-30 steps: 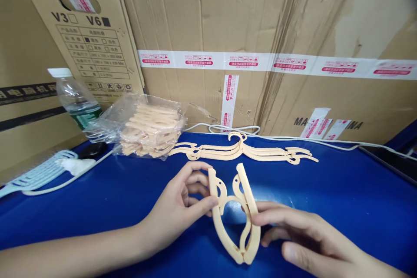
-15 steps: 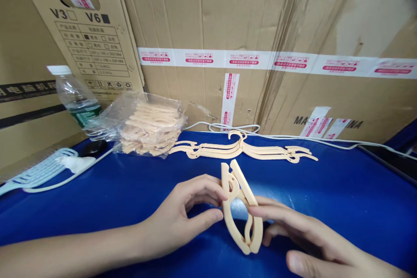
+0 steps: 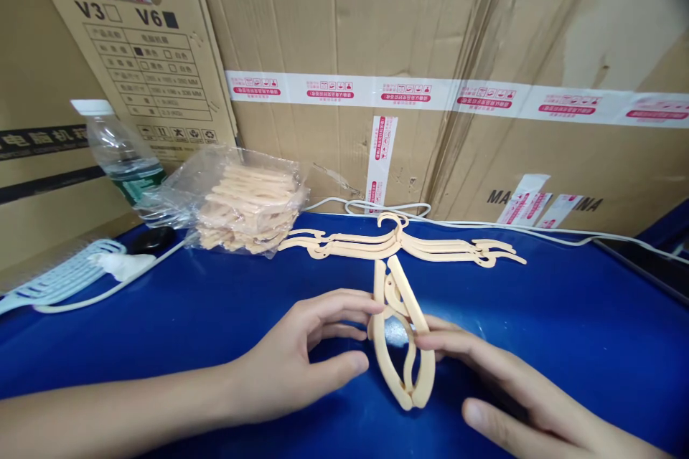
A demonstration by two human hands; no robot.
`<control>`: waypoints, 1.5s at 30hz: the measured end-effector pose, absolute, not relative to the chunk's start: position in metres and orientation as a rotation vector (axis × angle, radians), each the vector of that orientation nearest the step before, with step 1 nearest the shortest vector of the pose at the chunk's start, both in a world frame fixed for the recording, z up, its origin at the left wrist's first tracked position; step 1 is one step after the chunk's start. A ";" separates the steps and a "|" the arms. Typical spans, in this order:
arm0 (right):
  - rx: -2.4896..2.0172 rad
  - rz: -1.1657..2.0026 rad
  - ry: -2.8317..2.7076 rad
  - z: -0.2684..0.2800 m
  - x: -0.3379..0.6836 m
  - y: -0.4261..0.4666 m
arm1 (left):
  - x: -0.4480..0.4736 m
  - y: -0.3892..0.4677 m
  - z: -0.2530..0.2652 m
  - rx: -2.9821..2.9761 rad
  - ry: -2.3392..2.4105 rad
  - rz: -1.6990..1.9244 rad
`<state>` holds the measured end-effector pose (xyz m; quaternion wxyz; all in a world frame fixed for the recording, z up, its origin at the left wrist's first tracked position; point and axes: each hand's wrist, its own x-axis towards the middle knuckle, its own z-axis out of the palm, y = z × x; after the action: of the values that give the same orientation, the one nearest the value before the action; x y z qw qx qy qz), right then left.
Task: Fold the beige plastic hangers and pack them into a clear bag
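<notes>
A beige plastic folding hanger (image 3: 425, 366), its two arms folded close together, is held between my hands above the blue tabletop. My left hand (image 3: 301, 351) has its index fingertip on the left arm of the hanger, with the thumb apart from it. On the other side my right hand (image 3: 500, 373) rests its fingers against and behind the right arm, its thumb also standing off. Inside the folded frame a curved inner piece shows. Just beyond lie unfolded hangers (image 3: 355, 251) of the same beige, stacked, hooks toward the back.
At the back left lies a clear bag of beige hangers (image 3: 247, 208), beside a water bottle (image 3: 126, 158). A pale blue brush (image 3: 64, 276) and a black object (image 3: 152, 238) are at the left. Cardboard boxes (image 3: 334, 150) stand behind, with a white cable (image 3: 538, 228) along their base.
The folded hanger has turned slightly more upright, its top shifting right. My left thumb has come away from its side. The view has shifted slightly.
</notes>
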<state>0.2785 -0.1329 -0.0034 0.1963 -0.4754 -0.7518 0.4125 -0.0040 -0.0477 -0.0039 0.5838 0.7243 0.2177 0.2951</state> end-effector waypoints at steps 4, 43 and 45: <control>-1.388 0.838 -2.379 -0.001 0.277 -0.132 | -0.006 -0.050 -0.002 1.949 0.595 0.685; -1.158 0.173 -2.696 0.010 0.264 -0.123 | -0.006 -0.058 -0.005 2.518 0.864 0.597; -1.162 0.154 -2.722 0.010 0.265 -0.122 | -0.005 -0.058 -0.005 2.514 0.871 0.590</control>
<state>0.2645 -0.1221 0.0096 0.0887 -0.3907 -0.9148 0.0518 -0.0053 -0.0576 -0.0046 0.2064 0.9026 0.3128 0.2119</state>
